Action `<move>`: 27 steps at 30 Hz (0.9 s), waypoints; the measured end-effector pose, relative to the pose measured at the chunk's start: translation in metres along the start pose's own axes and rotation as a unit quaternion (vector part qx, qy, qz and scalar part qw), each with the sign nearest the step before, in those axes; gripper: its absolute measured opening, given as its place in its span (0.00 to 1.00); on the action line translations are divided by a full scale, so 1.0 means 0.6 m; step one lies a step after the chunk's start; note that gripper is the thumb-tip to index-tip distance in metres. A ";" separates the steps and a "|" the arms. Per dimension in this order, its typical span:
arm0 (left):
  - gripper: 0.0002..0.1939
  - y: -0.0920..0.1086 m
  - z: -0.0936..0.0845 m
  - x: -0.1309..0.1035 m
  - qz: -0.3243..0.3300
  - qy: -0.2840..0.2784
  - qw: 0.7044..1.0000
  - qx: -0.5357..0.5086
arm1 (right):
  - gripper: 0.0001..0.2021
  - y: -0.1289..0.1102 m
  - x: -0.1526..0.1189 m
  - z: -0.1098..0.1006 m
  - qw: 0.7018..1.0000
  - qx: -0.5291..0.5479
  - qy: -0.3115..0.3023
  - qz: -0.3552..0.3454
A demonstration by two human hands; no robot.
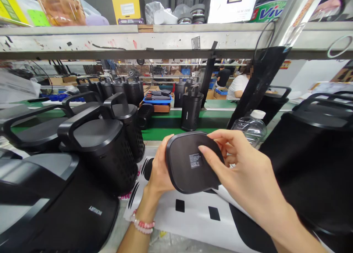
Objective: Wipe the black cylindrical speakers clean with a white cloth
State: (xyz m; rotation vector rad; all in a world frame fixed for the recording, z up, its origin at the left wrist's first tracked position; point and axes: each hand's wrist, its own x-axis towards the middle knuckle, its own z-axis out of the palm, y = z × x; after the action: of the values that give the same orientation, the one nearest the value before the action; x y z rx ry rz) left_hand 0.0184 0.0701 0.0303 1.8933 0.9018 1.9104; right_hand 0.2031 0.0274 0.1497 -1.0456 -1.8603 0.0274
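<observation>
1. Black device (182, 174), one: held up between both hands, above a printed sheet and clear of it; flat, round-cornered face turned to the viewer.
2. Shelf (165, 40), long, pale and paint-marked: spans the upper view, boxes and containers along its top.
3. Green work surface (162, 124): runs crosswise beyond the hands, below the shelf.
4. Black handled units (103, 161), several: grouped at left, handles uppermost, perforated sides on some; nearest one blurred in part, lettered MERKURY.
5. Dark units (309, 168), grouped at right: looped handles above; detail lost in shadow.
6. White printed sheet (193, 225): lies under the hands; bears large black shapes.
7. Upright black unit (192, 111), one: stands on the green work surface, lettered MERKURY.
8. Clear bottle (249, 129), white cap: behind the right hand, partly hidden by it.
9. Right hand (245, 166): closed about the device's right edge, thumb laid on the face, other fingers curled and partly hidden.
10. Left hand (161, 168): gripping the device by its left side; fingers mostly concealed behind it.
11. Beaded bracelet (143, 225), pink and white: on the left wrist.
12. Black squares (180, 205), two: on the sheet, below the device.
13. Printed label (194, 160), fine pale text, illegible: on the device's face, just beside the right thumb.
</observation>
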 end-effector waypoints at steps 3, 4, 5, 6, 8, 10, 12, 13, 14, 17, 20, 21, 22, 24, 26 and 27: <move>0.38 0.007 0.000 0.003 0.032 0.000 0.999 0.016 | 0.25 -0.011 -0.008 0.004 0.992 -0.105 -0.005 -0.068; 0.39 0.010 -0.001 0.004 0.044 0.002 0.999 0.022 | 0.31 -0.014 -0.011 0.005 0.987 -0.135 -0.015 -0.083; 0.41 0.012 -0.001 0.005 0.054 0.005 0.998 0.027 | 0.36 -0.018 -0.015 0.005 0.983 -0.160 -0.026 -0.091; 0.42 0.014 -0.001 0.005 0.062 0.006 0.998 0.033 | 0.39 -0.021 -0.018 0.005 0.978 -0.181 -0.033 -0.097; 0.38 0.016 -0.002 0.006 0.070 0.008 0.996 0.047 | 0.39 -0.027 -0.023 0.005 0.971 -0.210 -0.042 -0.104; 0.32 0.016 -0.002 0.005 0.074 0.012 0.996 0.054 | 0.39 -0.031 -0.025 0.005 0.967 -0.224 -0.048 -0.113; 0.31 0.016 -0.002 0.003 0.079 0.019 0.995 0.052 | 0.39 -0.033 -0.025 0.005 0.965 -0.229 -0.055 -0.116; 0.33 0.016 -0.002 0.003 0.083 0.020 0.995 0.050 | 0.39 -0.032 -0.025 0.005 0.965 -0.229 -0.059 -0.115; 0.34 0.016 -0.002 0.003 0.087 0.021 0.995 0.049 | 0.40 -0.031 -0.025 0.004 0.965 -0.228 -0.063 -0.114; 0.36 0.019 -0.002 0.006 0.093 0.018 0.994 0.051 | 0.44 -0.022 -0.024 -0.003 0.969 -0.203 -0.088 -0.112; 0.36 0.021 -0.003 0.009 0.085 0.011 0.995 0.048 | 0.52 -0.011 -0.024 -0.016 0.970 -0.160 -0.144 -0.113; 0.37 0.021 -0.004 0.009 0.078 0.004 0.996 0.045 | 0.54 -0.008 -0.024 -0.020 0.969 -0.148 -0.161 -0.112; 0.38 0.021 -0.004 0.009 0.067 -0.001 0.997 0.041 | 0.56 -0.006 -0.024 -0.024 0.969 -0.138 -0.173 -0.109; 0.37 0.019 -0.004 0.008 0.042 -0.006 0.999 0.032 | 0.56 -0.003 -0.024 -0.030 0.971 -0.120 -0.183 -0.101; 0.34 0.016 -0.004 0.006 0.022 0.003 0.999 0.025 | 0.55 -0.002 -0.025 -0.035 0.972 -0.104 -0.190 -0.093; 0.33 0.014 -0.003 0.004 0.013 0.009 1.000 0.023 | 0.54 -0.002 -0.025 -0.037 0.972 -0.096 -0.194 -0.090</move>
State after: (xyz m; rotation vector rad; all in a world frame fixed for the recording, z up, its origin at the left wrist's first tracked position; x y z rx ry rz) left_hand 0.0181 0.0648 0.0378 1.9268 0.9386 1.9413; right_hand 0.2216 0.0081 0.1510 -1.0528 -2.3456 -0.0614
